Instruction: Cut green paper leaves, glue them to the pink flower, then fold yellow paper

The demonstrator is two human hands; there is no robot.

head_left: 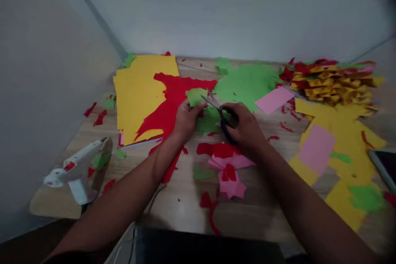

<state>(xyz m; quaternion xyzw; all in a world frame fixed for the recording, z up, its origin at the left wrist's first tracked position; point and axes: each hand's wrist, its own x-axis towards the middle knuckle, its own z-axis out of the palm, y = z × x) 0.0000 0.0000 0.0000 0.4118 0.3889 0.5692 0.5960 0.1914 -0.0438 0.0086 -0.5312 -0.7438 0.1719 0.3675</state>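
My left hand (186, 119) pinches a small piece of green paper (196, 95) by its lower edge, above a large cut red sheet (176, 99). In my right hand (244, 126) is a pair of scissors (227, 126) with dark handles. Their blades are apart and point up and left, close to the green piece; I cannot tell whether they touch it. Below my hands lie more green paper (210, 120), a red piece (224, 149) and a pink cut-out shape (232, 183).
Yellow sheets (139, 90) are stacked at the left, near a white glue gun (83, 156). A green sheet (247, 82) lies at the back. On the right are a heap of folded paper pieces (334, 82), yellow offcuts (343, 132), pink rectangles (317, 148) and a phone-like device (383, 167).
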